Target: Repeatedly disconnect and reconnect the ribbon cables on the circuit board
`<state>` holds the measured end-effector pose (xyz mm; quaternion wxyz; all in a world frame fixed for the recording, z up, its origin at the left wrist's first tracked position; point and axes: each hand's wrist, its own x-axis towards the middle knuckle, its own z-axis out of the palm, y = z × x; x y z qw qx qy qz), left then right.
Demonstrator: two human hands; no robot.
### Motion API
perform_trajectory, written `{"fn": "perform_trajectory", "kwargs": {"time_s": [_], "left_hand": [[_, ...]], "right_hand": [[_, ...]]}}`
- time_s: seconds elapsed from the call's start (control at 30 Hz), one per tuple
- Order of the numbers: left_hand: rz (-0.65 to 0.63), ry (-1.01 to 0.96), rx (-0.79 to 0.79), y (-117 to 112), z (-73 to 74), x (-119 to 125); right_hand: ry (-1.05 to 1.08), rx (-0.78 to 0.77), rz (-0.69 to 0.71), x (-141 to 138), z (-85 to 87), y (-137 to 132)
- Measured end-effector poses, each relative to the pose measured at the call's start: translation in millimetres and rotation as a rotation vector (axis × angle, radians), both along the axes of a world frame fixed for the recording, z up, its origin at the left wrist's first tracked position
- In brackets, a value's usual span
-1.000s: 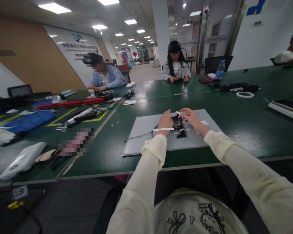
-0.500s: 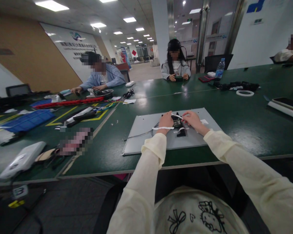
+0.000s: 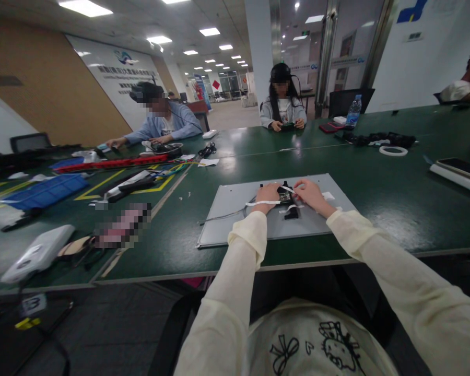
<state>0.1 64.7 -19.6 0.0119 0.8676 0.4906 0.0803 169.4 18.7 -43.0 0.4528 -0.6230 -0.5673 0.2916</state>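
- Since a second ago, a co-worker's hand (image 3: 116,142) reaches farther out at the far left, and the person's left hand (image 3: 267,196) lies lower and flatter.
- Office room: ceiling lights (image 3: 85,8), glass doors (image 3: 347,44).
- Green table (image 3: 164,266), glossy.
- Wall sign (image 3: 119,70): wave logo, lettering too blurred to read.
- Grey board (image 3: 227,211), flat on the table.
- Black gadget (image 3: 285,198), on the board; the left hand partly covers it, its grip hidden.
- Water bottle (image 3: 353,110): label too small to read.
- White strip (image 3: 286,188), pinched in the right hand (image 3: 310,195).
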Motion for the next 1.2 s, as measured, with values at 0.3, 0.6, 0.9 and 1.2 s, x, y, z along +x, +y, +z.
{"fn": "perform_trajectory", "kwargs": {"time_s": [0.3, 0.6, 0.9, 1.2], "left_hand": [[0.055, 0.001, -0.037, 0, 4.0, 2], [0.054, -0.005, -0.035, -3, 4.6, 2], [0.057, -0.005, -0.041, -1, 3.3, 2], [0.045, -0.066, 0.031, -6, -0.7, 0]], "right_hand": [[-0.451, 0.009, 0.014, -4, 5.7, -5], [-0.757, -0.113, -0.004, -15, 20.2, -14], [-0.845, -0.088, 0.003, -10, 16.3, -18], [-0.860, -0.043, 0.054, -2, 17.3, -27]]}}
